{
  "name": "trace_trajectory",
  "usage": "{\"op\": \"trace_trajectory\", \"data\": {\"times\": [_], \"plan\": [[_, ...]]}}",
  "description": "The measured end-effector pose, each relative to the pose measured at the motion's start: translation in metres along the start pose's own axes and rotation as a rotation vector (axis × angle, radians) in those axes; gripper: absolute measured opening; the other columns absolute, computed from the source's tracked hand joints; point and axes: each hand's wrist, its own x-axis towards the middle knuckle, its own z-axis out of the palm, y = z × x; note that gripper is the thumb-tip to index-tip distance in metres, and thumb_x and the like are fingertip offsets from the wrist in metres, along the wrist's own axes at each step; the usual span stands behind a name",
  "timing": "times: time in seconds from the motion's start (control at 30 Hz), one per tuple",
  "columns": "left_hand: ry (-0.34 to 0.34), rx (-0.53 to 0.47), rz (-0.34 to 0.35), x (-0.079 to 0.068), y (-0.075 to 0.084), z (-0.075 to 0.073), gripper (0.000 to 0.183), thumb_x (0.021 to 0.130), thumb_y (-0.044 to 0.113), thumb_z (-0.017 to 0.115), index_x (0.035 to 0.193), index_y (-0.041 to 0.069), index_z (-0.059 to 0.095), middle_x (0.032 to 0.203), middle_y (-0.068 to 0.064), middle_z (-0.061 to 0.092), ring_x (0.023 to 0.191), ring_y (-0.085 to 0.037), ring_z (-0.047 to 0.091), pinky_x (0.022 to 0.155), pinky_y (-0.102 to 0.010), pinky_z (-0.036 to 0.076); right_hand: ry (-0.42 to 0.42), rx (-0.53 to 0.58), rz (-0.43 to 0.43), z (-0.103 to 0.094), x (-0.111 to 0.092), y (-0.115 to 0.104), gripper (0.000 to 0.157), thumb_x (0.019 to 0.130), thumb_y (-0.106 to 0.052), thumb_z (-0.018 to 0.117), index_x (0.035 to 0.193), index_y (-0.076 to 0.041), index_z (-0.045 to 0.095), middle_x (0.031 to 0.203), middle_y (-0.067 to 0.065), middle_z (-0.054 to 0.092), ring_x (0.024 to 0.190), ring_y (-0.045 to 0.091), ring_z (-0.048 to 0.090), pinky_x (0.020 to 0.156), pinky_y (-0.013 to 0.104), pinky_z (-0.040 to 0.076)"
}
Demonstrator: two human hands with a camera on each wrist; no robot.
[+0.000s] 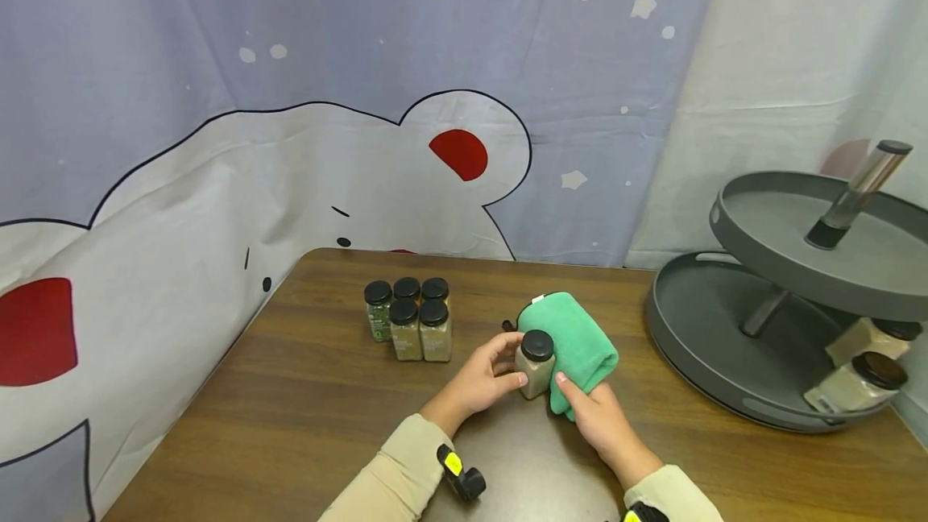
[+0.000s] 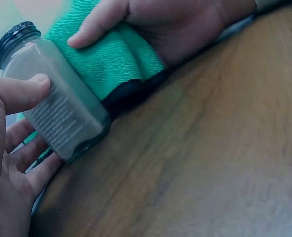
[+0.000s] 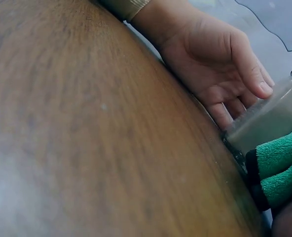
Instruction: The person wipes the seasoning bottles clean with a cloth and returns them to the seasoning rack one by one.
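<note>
My left hand [image 1: 481, 377] holds a square spice jar [image 1: 535, 373] with a black lid, thumb on one side and fingers round the other. Pale powder fills the jar, and small print shows on its side in the left wrist view. Its base is right at the tabletop. A folded green cloth [image 1: 573, 341] with dark edging lies against the jar's right side. My right hand [image 1: 603, 419] grips this cloth, thumb on top; the other fingers are hidden beneath it in the head view.
Several black-lidded spice jars [image 1: 421, 340] stand grouped on the wooden table [image 1: 304, 417], left of my hands. On the right is a grey two-tier turntable rack [image 1: 696, 329] with a metal post. Two jars [image 1: 859, 385] lie tilted on its lower tier. A printed curtain [image 1: 348, 39] hangs behind.
</note>
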Motion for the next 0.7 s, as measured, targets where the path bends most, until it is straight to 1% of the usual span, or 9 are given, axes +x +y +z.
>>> {"op": "trace_trajectory", "data": {"times": [0.13, 0.2, 0.27, 0.37, 0.53, 0.6, 0.7], "plan": [[-0.029, 0.065, 0.004, -0.001, 0.003, 0.002, 0.059, 0.088, -0.01, 0.071, 0.142, -0.001, 0.05, 0.137, -0.019, 0.054, 0.128, -0.033, 0.054, 0.106, -0.034, 0.046, -0.015, -0.056, -0.018, 0.001, 0.0, 0.0, 0.031, 0.103, -0.015, 0.055, 0.126, 0.005, 0.063, 0.122, 0.015, 0.068, 0.105, 0.003, 0.058, 0.096, 0.022, 0.045], [-0.02, 0.088, 0.009, -0.002, 0.004, 0.004, 0.057, 0.087, -0.008, 0.073, 0.14, -0.001, 0.051, 0.134, -0.019, 0.056, 0.126, -0.033, 0.056, 0.105, -0.034, 0.047, -0.023, -0.068, -0.018, 0.001, -0.001, -0.001, 0.031, 0.104, -0.015, 0.055, 0.126, 0.005, 0.064, 0.121, 0.015, 0.068, 0.105, 0.003, 0.058, 0.096, 0.023, 0.045], [0.009, 0.116, 0.007, -0.002, 0.005, 0.007, 0.055, 0.087, -0.006, 0.075, 0.137, -0.001, 0.053, 0.131, -0.018, 0.059, 0.123, -0.031, 0.057, 0.105, -0.035, 0.047, -0.028, -0.071, -0.008, 0.001, 0.0, -0.001, 0.031, 0.104, -0.016, 0.054, 0.126, 0.004, 0.063, 0.121, 0.014, 0.068, 0.105, 0.004, 0.058, 0.096, 0.023, 0.045], [0.073, 0.172, -0.001, -0.001, 0.005, 0.011, 0.053, 0.085, -0.001, 0.078, 0.131, 0.001, 0.052, 0.124, -0.014, 0.062, 0.118, -0.028, 0.06, 0.102, -0.037, 0.049, -0.037, -0.072, 0.007, 0.001, -0.001, -0.002, 0.033, 0.105, -0.018, 0.054, 0.128, 0.004, 0.063, 0.123, 0.014, 0.067, 0.107, 0.005, 0.058, 0.098, 0.024, 0.044], [0.183, 0.255, -0.021, 0.0, 0.006, 0.018, 0.05, 0.084, 0.006, 0.082, 0.12, 0.006, 0.048, 0.116, -0.009, 0.059, 0.11, -0.023, 0.059, 0.095, -0.038, 0.052, -0.06, -0.063, 0.02, 0.0, 0.0, -0.003, 0.035, 0.105, -0.02, 0.053, 0.131, 0.003, 0.061, 0.128, 0.014, 0.065, 0.113, 0.008, 0.056, 0.101, 0.025, 0.042], [0.212, 0.286, -0.04, 0.0, 0.007, 0.019, 0.049, 0.084, 0.009, 0.083, 0.116, 0.008, 0.047, 0.115, -0.007, 0.058, 0.106, -0.022, 0.059, 0.091, -0.037, 0.052, -0.062, -0.061, -0.001, 0.0, 0.0, -0.002, 0.037, 0.106, -0.019, 0.053, 0.135, 0.004, 0.058, 0.131, 0.015, 0.064, 0.116, 0.008, 0.055, 0.102, 0.024, 0.041], [0.23, 0.329, -0.065, 0.001, 0.008, 0.02, 0.047, 0.084, 0.013, 0.084, 0.111, 0.009, 0.046, 0.112, -0.005, 0.057, 0.1, -0.019, 0.06, 0.086, -0.034, 0.051, -0.031, -0.055, -0.057, -0.001, -0.004, -0.003, 0.039, 0.105, -0.016, 0.053, 0.137, 0.006, 0.054, 0.134, 0.018, 0.061, 0.117, 0.003, 0.054, 0.1, 0.018, 0.041]]}}
